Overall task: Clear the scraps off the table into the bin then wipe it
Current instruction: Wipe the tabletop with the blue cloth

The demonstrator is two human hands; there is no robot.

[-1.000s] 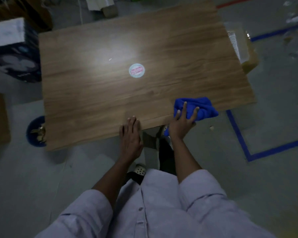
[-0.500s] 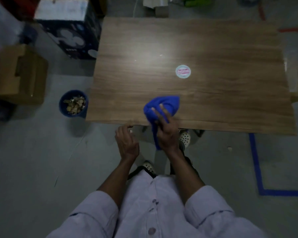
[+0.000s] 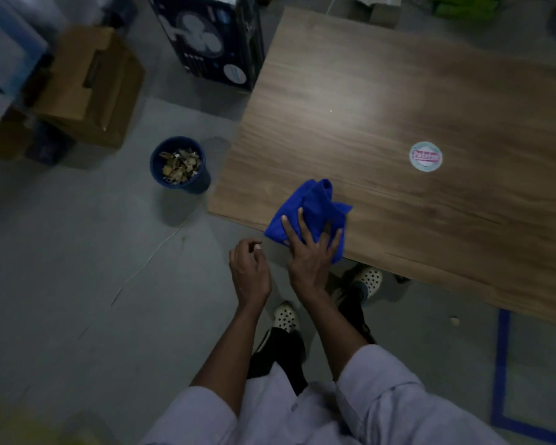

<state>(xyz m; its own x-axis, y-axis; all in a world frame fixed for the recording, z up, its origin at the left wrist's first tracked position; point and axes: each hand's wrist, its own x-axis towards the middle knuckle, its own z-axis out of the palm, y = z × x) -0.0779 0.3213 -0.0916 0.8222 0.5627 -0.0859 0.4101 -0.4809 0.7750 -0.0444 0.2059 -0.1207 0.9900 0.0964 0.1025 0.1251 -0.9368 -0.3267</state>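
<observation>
A crumpled blue cloth (image 3: 315, 203) lies on the wooden table (image 3: 398, 101) close to its near left corner. My right hand (image 3: 308, 252) presses on the cloth with spread, straight fingers. My left hand (image 3: 249, 271) hovers off the table edge just left of it, fingers loosely curled, holding nothing. A dark blue bin (image 3: 178, 165) stands on the floor left of the table, with several brownish scraps inside. A tiny white speck (image 3: 331, 111) sits on the tabletop.
A round sticker (image 3: 425, 156) is stuck on the tabletop. A dark fan box (image 3: 212, 40) and cardboard boxes (image 3: 90, 81) stand on the floor at the back left. Blue tape (image 3: 501, 374) marks the floor at the right. My shoes (image 3: 286, 316) are under the table edge.
My right hand has slid the blue cloth leftward along the near edge toward the table's left corner. My left hand came off the table edge. The view has swung left, showing the bin.
</observation>
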